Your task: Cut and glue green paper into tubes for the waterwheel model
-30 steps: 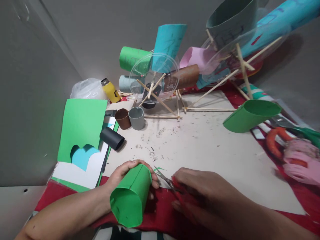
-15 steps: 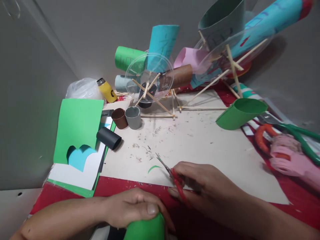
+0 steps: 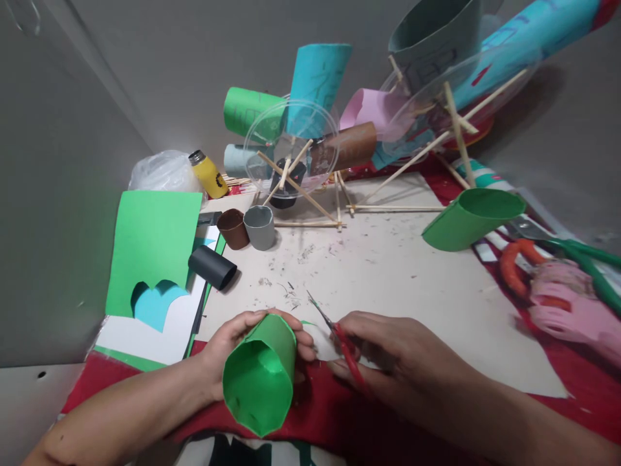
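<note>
A green paper tube [image 3: 259, 382] lies on its side in my left hand [image 3: 237, 336], its open end facing me. The fingers wrap over its far side. My right hand [image 3: 388, 356] is closed on the red handles of a small pair of scissors [image 3: 347, 349], whose nearly closed blades point to the upper left. A thin green paper scrap [image 3: 308, 323] lies on the board between the hands, partly hidden behind my left fingers. A larger green paper tube [image 3: 468, 223] with a slanted opening rests at the right.
Left on the board [image 3: 359, 275] are brown [image 3: 233, 232], grey [image 3: 259, 232] and black [image 3: 212, 266] paper tubes beside green sheets [image 3: 154, 239]. Stick frames with clear discs [image 3: 291, 149] and colored tubes stand behind. Green-handled scissors [image 3: 582, 259] and a pink roll [image 3: 557, 298] lie right.
My left hand has raised the green tube and turned it so its open end shows. My right hand with the scissors has hardly moved.
</note>
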Action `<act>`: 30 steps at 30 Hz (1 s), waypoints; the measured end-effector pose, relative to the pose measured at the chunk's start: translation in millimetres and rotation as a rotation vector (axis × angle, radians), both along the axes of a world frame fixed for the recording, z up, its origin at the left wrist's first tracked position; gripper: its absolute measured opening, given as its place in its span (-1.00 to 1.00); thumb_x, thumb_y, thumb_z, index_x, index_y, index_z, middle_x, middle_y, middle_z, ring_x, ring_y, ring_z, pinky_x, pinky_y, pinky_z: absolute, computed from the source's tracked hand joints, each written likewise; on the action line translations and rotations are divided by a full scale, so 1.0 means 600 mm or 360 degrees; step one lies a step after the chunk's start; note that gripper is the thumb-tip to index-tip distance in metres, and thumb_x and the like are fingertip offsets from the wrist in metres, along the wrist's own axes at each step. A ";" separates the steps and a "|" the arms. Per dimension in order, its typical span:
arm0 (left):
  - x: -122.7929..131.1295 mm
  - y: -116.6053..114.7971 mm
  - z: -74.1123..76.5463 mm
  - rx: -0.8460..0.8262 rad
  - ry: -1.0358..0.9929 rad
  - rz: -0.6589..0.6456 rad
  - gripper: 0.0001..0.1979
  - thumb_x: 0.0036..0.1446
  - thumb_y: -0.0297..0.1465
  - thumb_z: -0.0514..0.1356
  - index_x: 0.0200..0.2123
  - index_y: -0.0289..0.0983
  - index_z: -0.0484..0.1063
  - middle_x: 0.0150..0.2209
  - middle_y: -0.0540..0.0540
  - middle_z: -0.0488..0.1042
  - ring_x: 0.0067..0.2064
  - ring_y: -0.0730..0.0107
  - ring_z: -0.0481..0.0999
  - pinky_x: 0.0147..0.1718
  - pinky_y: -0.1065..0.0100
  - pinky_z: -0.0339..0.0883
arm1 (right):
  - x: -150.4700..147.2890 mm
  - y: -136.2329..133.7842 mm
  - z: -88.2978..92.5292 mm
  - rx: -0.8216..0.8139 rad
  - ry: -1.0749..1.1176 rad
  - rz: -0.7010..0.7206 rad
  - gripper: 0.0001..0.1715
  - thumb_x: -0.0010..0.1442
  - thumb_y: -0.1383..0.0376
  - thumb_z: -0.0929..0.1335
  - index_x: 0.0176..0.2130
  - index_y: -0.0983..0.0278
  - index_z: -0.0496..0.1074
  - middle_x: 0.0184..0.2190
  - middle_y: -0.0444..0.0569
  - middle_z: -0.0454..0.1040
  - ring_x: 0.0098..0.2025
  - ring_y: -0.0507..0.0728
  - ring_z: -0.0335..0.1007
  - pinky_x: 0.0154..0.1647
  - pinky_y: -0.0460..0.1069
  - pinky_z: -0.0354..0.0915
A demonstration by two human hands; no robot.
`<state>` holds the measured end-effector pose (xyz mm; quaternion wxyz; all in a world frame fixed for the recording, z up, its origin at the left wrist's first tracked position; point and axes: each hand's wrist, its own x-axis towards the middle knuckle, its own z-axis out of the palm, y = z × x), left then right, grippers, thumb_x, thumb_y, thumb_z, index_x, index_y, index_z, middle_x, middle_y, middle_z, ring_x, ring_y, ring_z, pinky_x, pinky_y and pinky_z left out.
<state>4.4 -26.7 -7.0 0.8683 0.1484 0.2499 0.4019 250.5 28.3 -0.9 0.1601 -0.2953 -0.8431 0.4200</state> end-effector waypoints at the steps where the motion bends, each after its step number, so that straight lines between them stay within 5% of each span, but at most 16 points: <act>1: 0.001 -0.001 -0.001 -0.0029 -0.0040 0.0014 -0.61 0.21 -0.24 0.13 -0.07 -0.42 0.52 -0.07 -0.28 0.54 -0.01 0.11 0.53 -0.09 0.21 0.41 | 0.000 0.000 0.001 0.0004 0.0008 0.0010 -0.90 0.25 0.36 0.31 -0.35 0.22 0.34 -0.41 -0.15 0.42 -0.41 0.06 0.27 -0.37 -0.05 0.16; 7: 0.021 -0.024 0.001 -0.0023 0.0067 -0.0043 -0.47 0.22 -0.06 0.17 -0.09 -0.45 0.54 -0.11 -0.34 0.56 -0.06 0.11 0.56 -0.10 0.22 0.42 | -0.001 0.002 -0.002 0.0028 0.0024 0.0024 -0.87 0.19 0.44 0.30 -0.36 0.22 0.33 -0.43 -0.18 0.41 -0.43 0.03 0.27 -0.39 -0.07 0.13; 15: 0.029 -0.037 0.018 0.0041 0.0311 -0.0181 -0.56 0.06 -0.13 0.33 -0.19 -0.42 0.60 -0.22 -0.30 0.58 -0.20 0.19 0.60 -0.15 0.25 0.45 | 0.001 0.001 -0.005 0.0124 0.0062 0.0045 -0.88 0.23 0.39 0.26 -0.36 0.22 0.29 -0.44 -0.15 0.39 -0.44 0.05 0.23 -0.41 -0.06 0.12; 24: 0.006 -0.029 0.029 0.0713 0.0802 -0.0822 -0.22 0.18 0.22 -0.01 -0.08 -0.35 0.62 -0.14 -0.30 0.60 -0.08 0.08 0.56 -0.06 0.19 0.40 | 0.002 0.000 0.004 -0.0040 0.0050 -0.0019 -0.87 0.22 0.38 0.29 -0.37 0.19 0.24 -0.51 -0.21 0.35 -0.51 0.02 0.22 -0.48 -0.08 0.12; 30: -0.004 -0.025 0.033 0.0604 0.0771 -0.0978 -0.37 0.08 0.13 0.21 -0.07 -0.30 0.61 -0.20 -0.19 0.63 -0.19 0.17 0.59 -0.16 0.26 0.46 | 0.006 -0.008 -0.011 0.0098 -0.0034 -0.0027 -0.83 0.21 0.37 0.29 -0.37 0.16 0.18 -0.60 -0.28 0.25 -0.59 0.02 0.11 -0.53 -0.05 -0.01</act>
